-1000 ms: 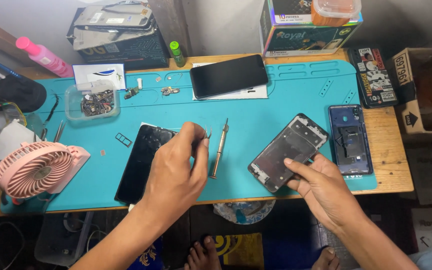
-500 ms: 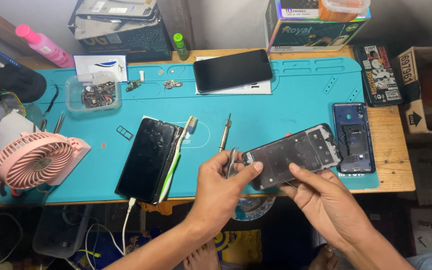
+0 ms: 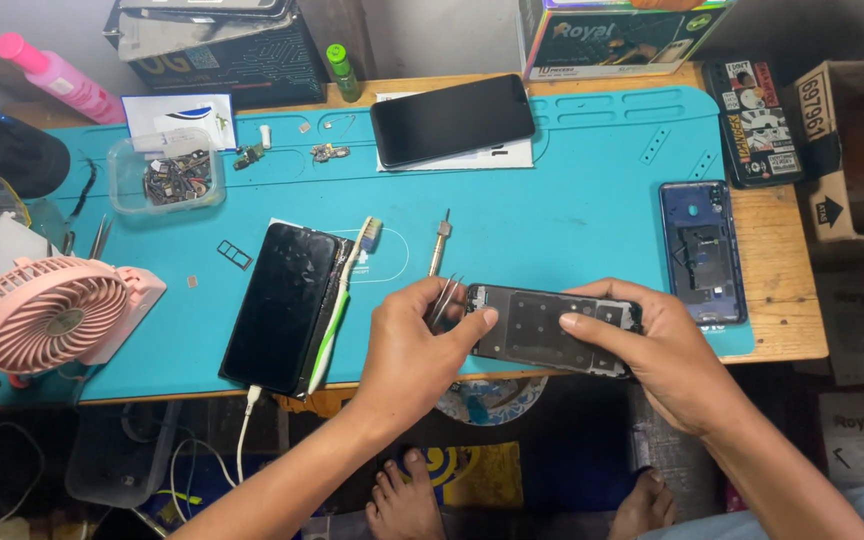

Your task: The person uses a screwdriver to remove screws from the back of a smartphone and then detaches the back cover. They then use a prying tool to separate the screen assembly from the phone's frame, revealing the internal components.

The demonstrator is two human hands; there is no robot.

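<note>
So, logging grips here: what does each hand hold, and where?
Right hand: black phone frame, right end. Left hand: metal tweezers, upper part, steadying frame's left end.

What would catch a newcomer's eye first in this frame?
Both hands meet low at centre: the right hand grips a black phone frame while the left hand holds tweezers to its end. A pink fan sits at far left of the teal mat.

A wooden table [image 3: 787, 300] (mostly under a teal mat [image 3: 572, 215]) stands over a dark floor [image 3: 12, 470].
</note>
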